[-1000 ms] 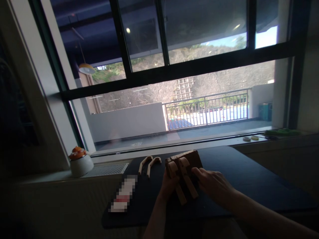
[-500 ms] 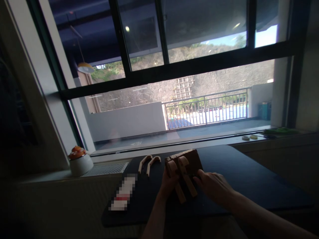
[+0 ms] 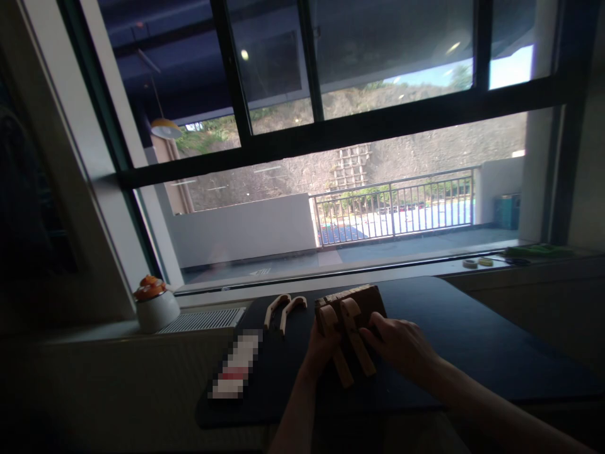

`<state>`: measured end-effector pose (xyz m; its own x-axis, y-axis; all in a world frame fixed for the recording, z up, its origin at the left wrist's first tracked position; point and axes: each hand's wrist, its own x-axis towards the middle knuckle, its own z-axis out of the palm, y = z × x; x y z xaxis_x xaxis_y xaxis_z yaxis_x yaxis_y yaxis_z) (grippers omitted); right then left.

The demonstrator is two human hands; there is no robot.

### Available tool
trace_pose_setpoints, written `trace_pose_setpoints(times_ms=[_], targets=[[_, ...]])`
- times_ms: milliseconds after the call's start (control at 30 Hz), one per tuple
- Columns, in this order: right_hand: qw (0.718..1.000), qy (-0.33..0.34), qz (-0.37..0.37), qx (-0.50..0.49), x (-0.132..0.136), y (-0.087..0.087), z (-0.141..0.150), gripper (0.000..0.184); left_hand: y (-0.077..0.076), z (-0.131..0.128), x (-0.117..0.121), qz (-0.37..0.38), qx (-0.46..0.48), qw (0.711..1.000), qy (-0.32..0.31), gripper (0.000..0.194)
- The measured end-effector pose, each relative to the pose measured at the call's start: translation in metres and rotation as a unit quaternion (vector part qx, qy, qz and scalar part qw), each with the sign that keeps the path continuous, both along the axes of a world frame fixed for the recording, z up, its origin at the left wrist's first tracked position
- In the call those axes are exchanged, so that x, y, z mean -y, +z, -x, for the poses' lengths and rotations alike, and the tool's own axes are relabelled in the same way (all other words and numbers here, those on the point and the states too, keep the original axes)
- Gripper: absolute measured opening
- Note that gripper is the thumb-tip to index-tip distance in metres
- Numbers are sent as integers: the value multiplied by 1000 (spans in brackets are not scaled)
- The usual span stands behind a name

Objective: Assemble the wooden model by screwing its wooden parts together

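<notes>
My left hand (image 3: 322,349) is wrapped round the left side of a dark wooden block (image 3: 373,301) with two pale wooden legs on it. The left leg (image 3: 341,364) and the right leg (image 3: 359,350) have rounded upper ends and slope down toward me. Beside the right leg is my right hand (image 3: 401,340), its fingers curled and thumb tip close to the wood. Whatever it pinches is too dark and small to make out. Two loose curved wooden pieces, one on the left (image 3: 274,311) and one on the right (image 3: 290,309), lie on the table just left of the block.
The dark table (image 3: 472,340) stands against a window sill (image 3: 265,290). A blurred-out white and red item (image 3: 232,367) lies at its left. On the sill are a white jar with an orange lid (image 3: 154,306) and, far right, tape rolls (image 3: 477,263) and a green item (image 3: 536,251).
My right hand has shifted slightly left, its fingertips now nearer the right leg. My left hand and the wooden block stay in place, while the whole view has drifted a little.
</notes>
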<state>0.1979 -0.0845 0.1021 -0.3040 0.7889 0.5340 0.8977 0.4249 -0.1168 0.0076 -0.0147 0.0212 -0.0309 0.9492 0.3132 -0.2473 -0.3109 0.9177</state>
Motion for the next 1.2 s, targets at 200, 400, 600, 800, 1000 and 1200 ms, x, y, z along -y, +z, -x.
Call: trace_pose_setpoints(times_ms=[200,400,600,800,1000,1200], targets=[[997,1,31,-75,8,10,-23,17,12,6,10,42,18,998,-41,45],[989,48,44,-132,19,12,-26,15,10,7,8,59,35,997,-37,42],[990,79,19,-116,16,11,-21,16,8,7,7,60,36,996,-47,43],[991,97,18,-90,14,8,-16,17,8,6,6,61,23,997,-38,43],[992,91,15,-82,11,6,-11,18,10,4,7,60,9,998,-28,47],[995,79,12,-57,9,5,-11,18,11,4,8,46,1,998,-32,48]])
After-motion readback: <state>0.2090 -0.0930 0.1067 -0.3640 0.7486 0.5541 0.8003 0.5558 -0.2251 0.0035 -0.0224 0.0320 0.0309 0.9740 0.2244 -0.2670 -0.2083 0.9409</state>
